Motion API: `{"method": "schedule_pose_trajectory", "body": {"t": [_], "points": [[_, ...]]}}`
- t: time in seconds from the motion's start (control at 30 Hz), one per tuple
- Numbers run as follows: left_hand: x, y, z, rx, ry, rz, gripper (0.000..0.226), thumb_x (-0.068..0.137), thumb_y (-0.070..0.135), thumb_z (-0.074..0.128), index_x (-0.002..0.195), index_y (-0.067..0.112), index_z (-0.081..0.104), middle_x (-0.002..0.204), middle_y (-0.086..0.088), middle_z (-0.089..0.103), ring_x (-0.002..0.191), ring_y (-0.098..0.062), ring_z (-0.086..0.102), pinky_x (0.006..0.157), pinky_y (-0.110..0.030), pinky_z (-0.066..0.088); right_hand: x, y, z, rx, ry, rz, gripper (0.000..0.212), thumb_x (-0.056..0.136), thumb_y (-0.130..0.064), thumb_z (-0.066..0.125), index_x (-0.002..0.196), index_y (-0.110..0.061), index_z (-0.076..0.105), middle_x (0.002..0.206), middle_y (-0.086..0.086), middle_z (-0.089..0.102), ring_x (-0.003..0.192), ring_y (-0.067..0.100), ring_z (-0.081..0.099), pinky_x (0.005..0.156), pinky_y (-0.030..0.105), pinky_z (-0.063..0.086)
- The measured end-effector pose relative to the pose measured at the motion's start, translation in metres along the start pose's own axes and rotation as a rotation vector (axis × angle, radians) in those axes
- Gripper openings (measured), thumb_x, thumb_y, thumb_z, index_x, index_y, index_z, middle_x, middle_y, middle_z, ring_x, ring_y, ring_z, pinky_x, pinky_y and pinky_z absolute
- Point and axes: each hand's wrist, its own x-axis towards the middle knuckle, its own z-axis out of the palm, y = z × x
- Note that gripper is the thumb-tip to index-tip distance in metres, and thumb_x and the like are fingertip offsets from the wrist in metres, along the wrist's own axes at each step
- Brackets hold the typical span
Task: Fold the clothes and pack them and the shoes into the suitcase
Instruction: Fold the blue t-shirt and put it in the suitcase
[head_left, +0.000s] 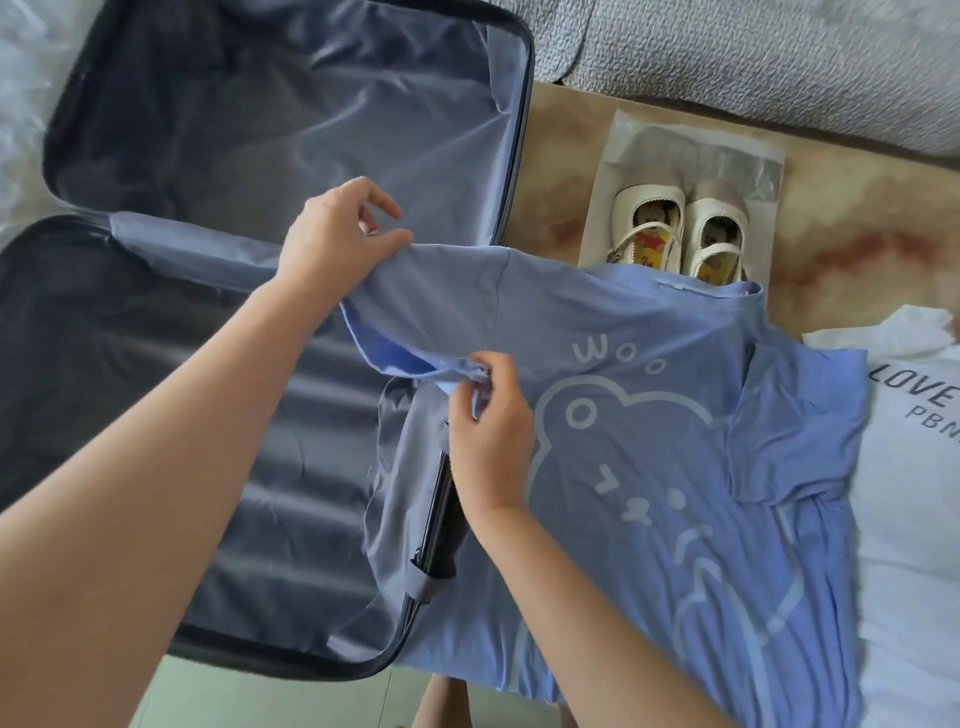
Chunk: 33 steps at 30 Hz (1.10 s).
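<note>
Head view: we pinched the blue shirt's (649, 467) sleeve (441, 291) with both hands, our left hand (332, 234) at its upper edge and our right hand (491, 415) at its lower hem, holding it over the open suitcase's (291, 130) right rim. The shirt's body lay on the floor (857, 234) beside the suitcase, covering the heels of the cream shoes (680, 228). A white shirt (914, 493) lay at its right side.

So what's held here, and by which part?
Both hold the light blue bear-print T-shirt by one sleeve: left hand pinches its upper edge, right hand its lower edge.
</note>
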Motion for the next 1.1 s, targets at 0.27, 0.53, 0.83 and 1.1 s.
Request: {"method": "schedule_pose_trajectory", "body": {"t": [0.27,0.53,0.83,1.1], "points": [[0.015,0.078,0.045,-0.036,-0.08,-0.023,0.016,0.077,0.018,0.069,0.093,0.018,0.072,0.069,0.011,0.054,0.076,-0.011,0.053,0.067,-0.021,0.04,0.013,0.024,-0.027,0.414,0.067,0.41,0.027,0.088,0.001,0.049,0.096,-0.023,0.055,0.079,-0.003,0.065,0.07,0.014,0.061,0.07,0.028,0.053],[0.005,0.124,0.117,-0.124,-0.127,0.059,0.028,0.08,0.003,0.051,0.097,0.014,0.071,0.09,0.005,0.063,0.088,-0.012,0.059,0.074,-0.023,0.049,0.028,0.057,-0.03,0.444,-0.046,0.561,0.017,0.085,-0.02,0.061,0.077,-0.007,0.056,0.07,0.005,0.056,0.067,0.019,0.054,0.072,0.047,0.052],[-0.017,0.112,0.181,-0.385,-0.339,-0.116,0.042,0.089,-0.001,0.047,0.128,0.016,0.053,0.124,-0.004,0.056,0.098,-0.025,0.064,0.073,-0.038,0.059,0.033,0.122,-0.053,0.162,0.046,0.73,0.015,0.093,-0.017,0.05,0.079,-0.013,0.046,0.067,-0.002,0.049,0.071,0.024,0.054,0.061,0.03,0.034],[-0.107,0.075,0.196,-0.369,0.067,-0.505,0.034,0.089,-0.001,0.047,0.12,0.01,0.054,0.119,-0.003,0.05,0.101,-0.019,0.052,0.081,-0.016,0.034,0.06,0.123,-0.076,-0.32,0.168,0.064,0.026,0.079,-0.009,0.064,0.106,-0.009,0.064,0.102,0.009,0.059,0.093,0.028,0.055,0.078,0.034,0.042]]}}
